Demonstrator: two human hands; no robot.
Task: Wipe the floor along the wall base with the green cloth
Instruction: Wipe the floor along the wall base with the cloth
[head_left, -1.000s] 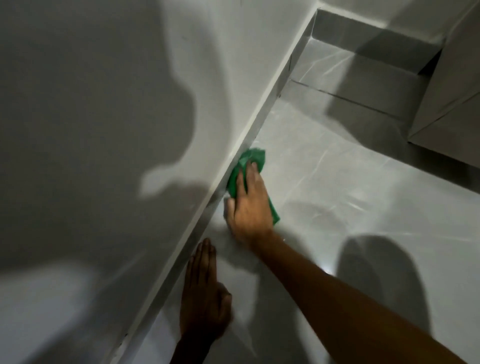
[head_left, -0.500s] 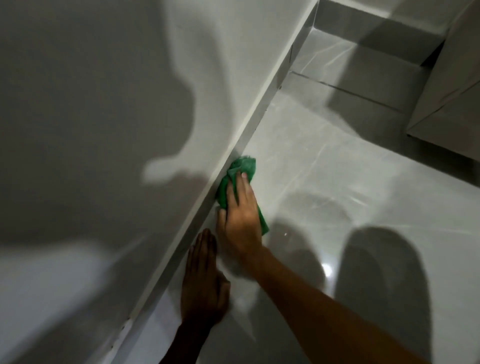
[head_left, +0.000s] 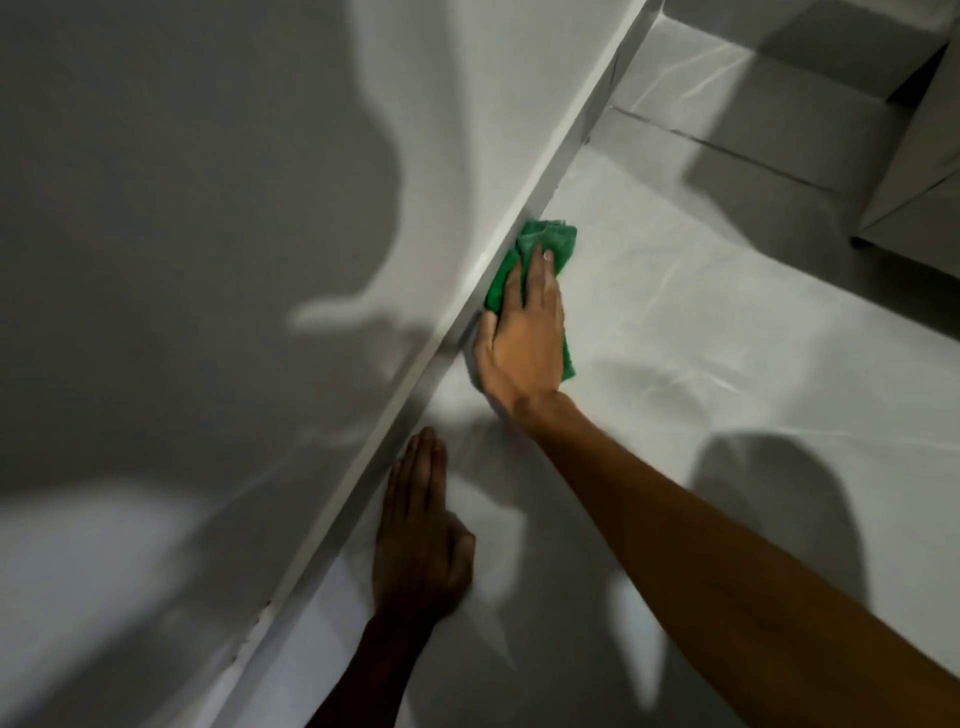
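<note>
- The green cloth (head_left: 550, 241) under the fingers (head_left: 540, 270) looks soft, nubbly and matt.
- The floor (head_left: 727, 364) right of them is smooth, glossy tile.
- The wall (head_left: 208, 208) left of them looks smooth, matt.

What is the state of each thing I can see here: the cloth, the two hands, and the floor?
green cloth: bunched, pressed on the floor against the wall base.
right hand: flat on the cloth, fingers extended.
left hand: flat on the bare floor, holding nothing.
floor: glossy, pale streaks visible.
wall base: touched by the cloth's edge.
</note>
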